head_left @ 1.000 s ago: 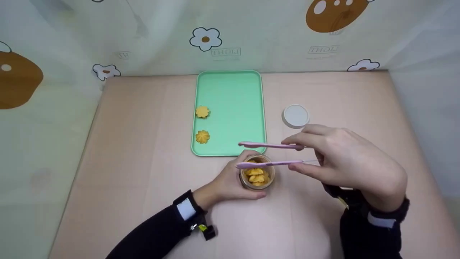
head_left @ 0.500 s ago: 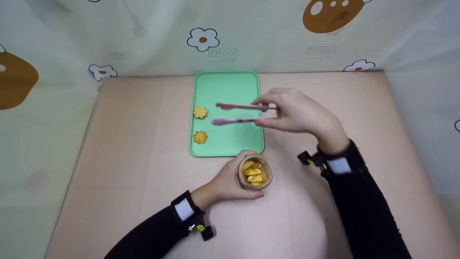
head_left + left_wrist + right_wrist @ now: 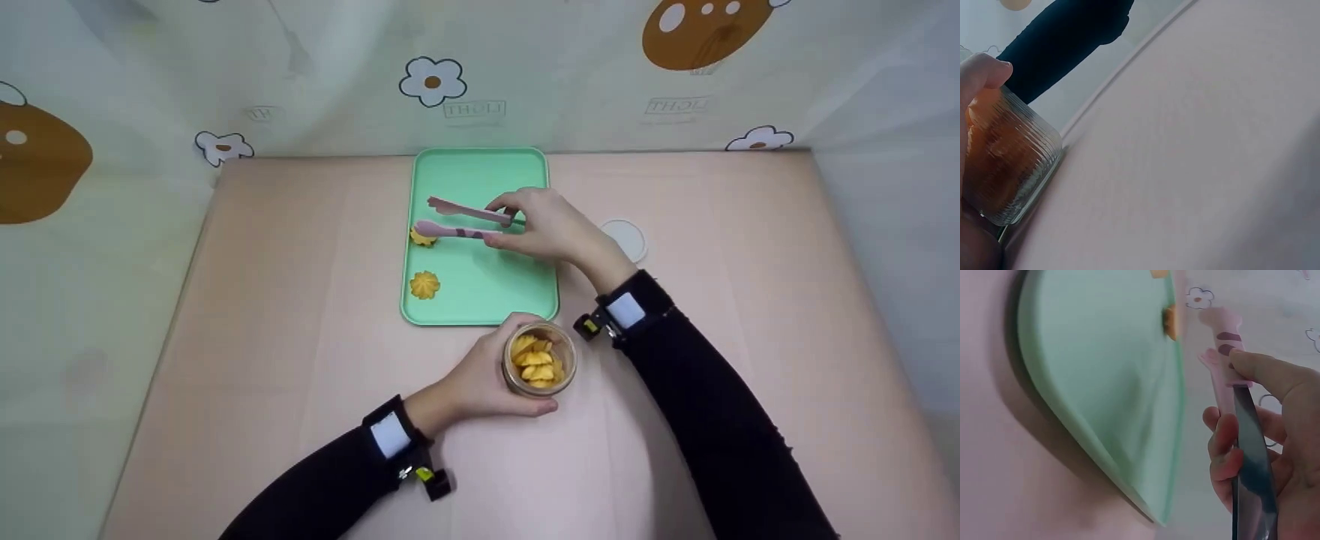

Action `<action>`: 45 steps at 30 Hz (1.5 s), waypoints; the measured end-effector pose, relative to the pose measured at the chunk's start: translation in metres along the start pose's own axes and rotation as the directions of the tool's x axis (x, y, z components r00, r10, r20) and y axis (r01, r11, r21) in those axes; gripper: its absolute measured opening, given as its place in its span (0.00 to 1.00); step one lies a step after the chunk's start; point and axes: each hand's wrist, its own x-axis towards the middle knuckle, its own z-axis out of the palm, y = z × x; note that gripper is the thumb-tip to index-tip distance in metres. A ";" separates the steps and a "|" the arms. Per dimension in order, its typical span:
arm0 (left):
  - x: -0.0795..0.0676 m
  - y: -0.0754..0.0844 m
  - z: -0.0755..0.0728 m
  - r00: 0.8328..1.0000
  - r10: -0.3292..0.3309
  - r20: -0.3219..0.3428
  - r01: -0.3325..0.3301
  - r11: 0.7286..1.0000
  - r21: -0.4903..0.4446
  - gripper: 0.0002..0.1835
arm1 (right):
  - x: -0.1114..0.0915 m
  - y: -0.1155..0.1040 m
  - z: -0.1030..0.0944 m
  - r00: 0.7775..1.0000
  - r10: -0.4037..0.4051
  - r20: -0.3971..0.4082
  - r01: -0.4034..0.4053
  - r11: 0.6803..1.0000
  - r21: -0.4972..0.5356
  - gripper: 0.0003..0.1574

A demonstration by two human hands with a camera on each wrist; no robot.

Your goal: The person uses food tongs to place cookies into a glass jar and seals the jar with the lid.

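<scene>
My left hand grips a ribbed glass jar, its fingers and thumb around the side. Yellow flower-shaped cookies lie inside the jar, seen through its mouth. Above the green tray, my right hand holds a pair of tongs with metal arms and pink paw-shaped ends. The tong tips are spread apart with nothing visible between them. In the head view the nearer tip overlaps one cookie at the tray's left edge, hiding part of it. A second cookie sits nearer me on the tray.
A round white lid lies right of the tray, partly covered by my right wrist. The pink-beige tabletop ends at a patterned curtain behind the tray.
My right hand has carried the tongs away from above the jar, forward and left, to over the tray's left side. The left hand and jar stay in place.
</scene>
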 end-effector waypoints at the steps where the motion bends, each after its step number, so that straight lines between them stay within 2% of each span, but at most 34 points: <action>1: 0.000 0.000 0.000 1.000 0.005 0.000 -0.005 1.000 0.002 0.50 | 0.002 0.001 0.003 1.000 0.008 0.004 -0.008 1.000 0.005 0.32; 11: 0.000 0.000 0.000 1.000 -0.005 -0.005 0.005 1.000 -0.005 0.50 | 0.010 0.005 0.015 0.999 0.046 0.018 -0.047 0.998 0.034 0.34; 24: 0.000 0.000 0.000 1.000 -0.003 -0.009 0.003 1.000 -0.006 0.49 | 0.011 0.007 0.023 0.997 0.051 0.051 -0.054 0.997 0.061 0.33; 31: 0.001 0.000 0.001 1.000 0.011 -0.013 -0.011 1.000 0.006 0.49 | 0.009 0.008 0.026 0.998 0.016 0.062 -0.021 0.997 0.076 0.28; 37: 0.001 0.001 0.001 1.000 0.013 -0.015 -0.013 1.000 0.002 0.49 | 0.006 0.007 0.026 0.996 0.021 0.082 -0.028 0.995 0.096 0.23; 45: 0.001 0.001 0.001 1.000 0.012 -0.009 -0.012 1.000 -0.021 0.50 | 0.000 0.009 0.026 0.998 0.013 0.058 -0.020 0.991 0.129 0.19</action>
